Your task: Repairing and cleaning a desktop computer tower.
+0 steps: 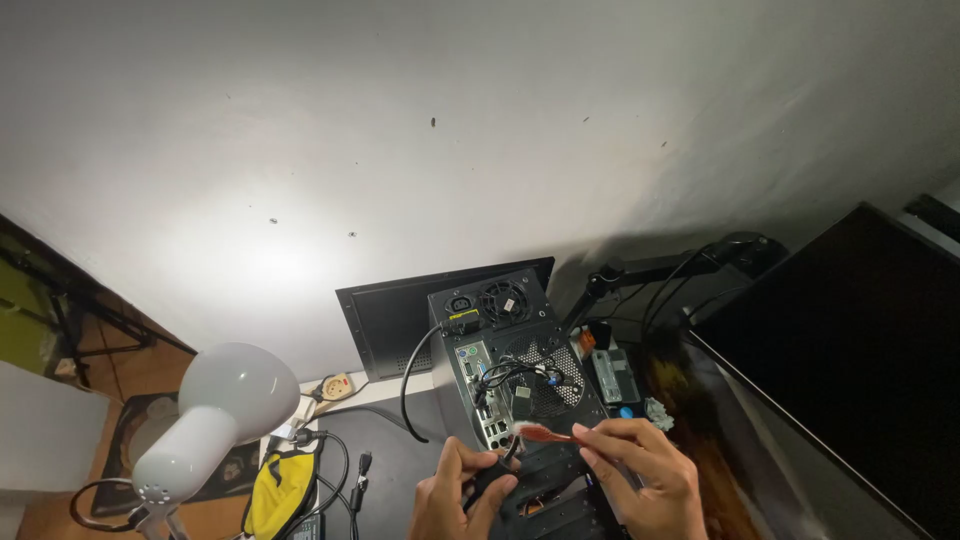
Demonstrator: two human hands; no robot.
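A: State the hands, left to right.
B: Left hand (455,495) grips a black cable (490,478). Right hand (640,480) pinches a red brush (545,433).
A: Location?
B: Against the computer case (510,370) rear panel, near the tabletop (390,470) front edge.

This looks like a home computer corner used for repairs. A desktop computer case (515,370) stands on a dark desk (390,465) with its rear ports and fans showing, loose cables (415,375) around it. Monitors (850,360) flank it against a plain white wall (480,130), and a white desk lamp (215,415) shines nearby.
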